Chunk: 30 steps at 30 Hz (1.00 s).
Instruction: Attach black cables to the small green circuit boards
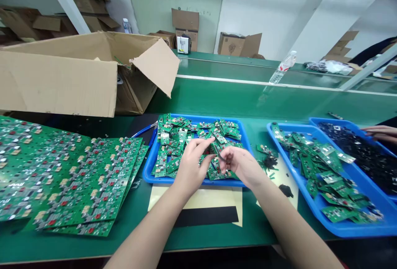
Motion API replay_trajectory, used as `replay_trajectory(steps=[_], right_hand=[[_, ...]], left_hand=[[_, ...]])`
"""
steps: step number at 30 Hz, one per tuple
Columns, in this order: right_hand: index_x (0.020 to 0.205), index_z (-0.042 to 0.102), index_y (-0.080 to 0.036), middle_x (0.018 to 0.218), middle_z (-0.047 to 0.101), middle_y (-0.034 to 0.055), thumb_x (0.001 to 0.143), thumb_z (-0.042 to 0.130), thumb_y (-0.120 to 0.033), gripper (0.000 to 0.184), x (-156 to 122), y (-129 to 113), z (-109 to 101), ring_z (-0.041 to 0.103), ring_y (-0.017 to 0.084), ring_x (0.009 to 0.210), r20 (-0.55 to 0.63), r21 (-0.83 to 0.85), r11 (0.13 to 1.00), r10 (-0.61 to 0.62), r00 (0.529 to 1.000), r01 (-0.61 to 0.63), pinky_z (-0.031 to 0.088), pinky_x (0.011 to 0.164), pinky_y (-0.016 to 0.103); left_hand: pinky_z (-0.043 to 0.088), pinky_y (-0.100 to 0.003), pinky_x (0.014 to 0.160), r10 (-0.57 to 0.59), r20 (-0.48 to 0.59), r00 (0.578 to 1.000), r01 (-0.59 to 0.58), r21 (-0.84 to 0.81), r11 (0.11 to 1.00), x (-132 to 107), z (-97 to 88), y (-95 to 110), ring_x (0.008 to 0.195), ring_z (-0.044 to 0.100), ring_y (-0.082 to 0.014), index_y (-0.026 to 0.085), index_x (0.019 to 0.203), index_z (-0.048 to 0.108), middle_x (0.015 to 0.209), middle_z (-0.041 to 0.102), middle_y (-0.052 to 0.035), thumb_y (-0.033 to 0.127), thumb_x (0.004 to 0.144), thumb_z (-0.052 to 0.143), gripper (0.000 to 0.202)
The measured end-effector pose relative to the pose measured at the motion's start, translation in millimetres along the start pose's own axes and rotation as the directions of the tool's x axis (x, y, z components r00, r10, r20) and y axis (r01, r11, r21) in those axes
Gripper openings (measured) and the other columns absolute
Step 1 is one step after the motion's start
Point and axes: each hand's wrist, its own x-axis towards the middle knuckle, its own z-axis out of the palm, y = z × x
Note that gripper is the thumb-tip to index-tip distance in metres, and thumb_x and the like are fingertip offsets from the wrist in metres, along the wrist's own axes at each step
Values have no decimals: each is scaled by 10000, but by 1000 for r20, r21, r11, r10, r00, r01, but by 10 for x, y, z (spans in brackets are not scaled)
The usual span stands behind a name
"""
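Observation:
Over the middle blue tray point(198, 181), my left hand point(192, 162) pinches a small green circuit board point(214, 149) between thumb and forefinger. My right hand point(243, 165) is closed close beside it, its fingertips on a small dark strip point(221, 157) at the board's edge. What exactly the strip is cannot be made out. Under both hands, many small circuit boards point(173, 163) lie loosely heaped in the tray. A black strip point(206, 216) rests on yellowish paper point(198, 196) in front of the tray.
Large uncut circuit board panels point(93, 178) lean at left, with blue-handled pliers point(144, 130) behind. An open cardboard box point(58, 83) stands behind them. At right are another tray of boards point(310, 203), a tray of black parts point(344, 123) and another person's hand point(381, 133).

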Motion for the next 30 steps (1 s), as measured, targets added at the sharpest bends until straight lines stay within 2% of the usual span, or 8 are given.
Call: replay_trajectory(steps=[3, 10, 13, 17, 19, 21, 25, 30], right_hand=[[631, 617, -167, 533, 600, -12, 658, 776, -525, 392, -15, -20, 26, 553, 99, 457, 24, 20, 998, 56, 998, -57, 497, 484, 235], [613, 606, -164, 524, 608, -23, 617, 824, -448, 358, -21, -23, 4, 580, 91, 459, 48, 52, 989, 137, 989, -140, 482, 490, 205], [587, 585, -162, 525, 610, -21, 608, 824, -431, 360, -22, -33, 16, 572, 90, 454, 76, 72, 983, 165, 983, -170, 470, 477, 204], [554, 562, -161, 515, 612, -12, 609, 816, -394, 349, -29, -33, 38, 560, 98, 449, 113, 83, 976, 191, 975, -201, 474, 475, 220], [565, 566, -162, 518, 612, -14, 626, 805, -385, 332, -25, -20, 40, 559, 100, 451, 109, 85, 976, 192, 975, -202, 472, 474, 221], [586, 570, -165, 524, 608, -15, 656, 782, -408, 330, -15, -6, 34, 553, 100, 451, 93, 94, 977, 183, 979, -191, 468, 470, 221], [609, 569, -164, 521, 591, -12, 702, 722, -513, 392, -7, -10, 19, 542, 94, 449, 69, 107, 980, 163, 984, -170, 461, 467, 216], [622, 551, -166, 503, 564, -39, 622, 808, -396, 345, -33, -54, 9, 529, 77, 436, 85, 85, 981, 167, 982, -174, 452, 479, 201]], left_hand=[[502, -351, 876, 116, 12, 993, -116, 91, 989, -11, 3, -26, 977, 574, -196, 210, 1243, 572, 1021, 569, -79, 95, 874, 495, 393], [522, -316, 811, 157, 46, 987, -162, 123, 979, -14, 9, -17, 919, 588, -183, 184, 1260, 559, 980, 606, -77, 130, 901, 488, 370], [527, -317, 808, 103, 52, 993, -107, 87, 990, -9, 5, 7, 907, 605, -184, 188, 1256, 566, 989, 640, -76, 190, 905, 524, 354], [536, -312, 811, -68, 46, 997, 69, -6, 998, 1, -11, 33, 870, 638, -187, 195, 1248, 583, 994, 679, -68, 277, 866, 606, 391], [539, -312, 823, -110, 38, 993, 111, -34, 993, 7, -20, 35, 869, 648, -189, 196, 1242, 589, 1011, 688, -66, 287, 848, 632, 407], [538, -320, 842, -85, 30, 996, 85, -21, 996, 12, -25, 29, 892, 651, -196, 202, 1222, 599, 1034, 690, -67, 273, 847, 632, 383], [522, -343, 870, 39, 32, 999, -41, 61, 997, 12, -21, 7, 972, 640, -216, 196, 1160, 621, 1063, 684, -89, 228, 876, 588, 288], [520, -330, 859, 70, 39, 997, -72, 65, 995, 4, -21, 7, 962, 637, -202, 186, 1156, 621, 1044, 688, -89, 218, 893, 567, 270]])
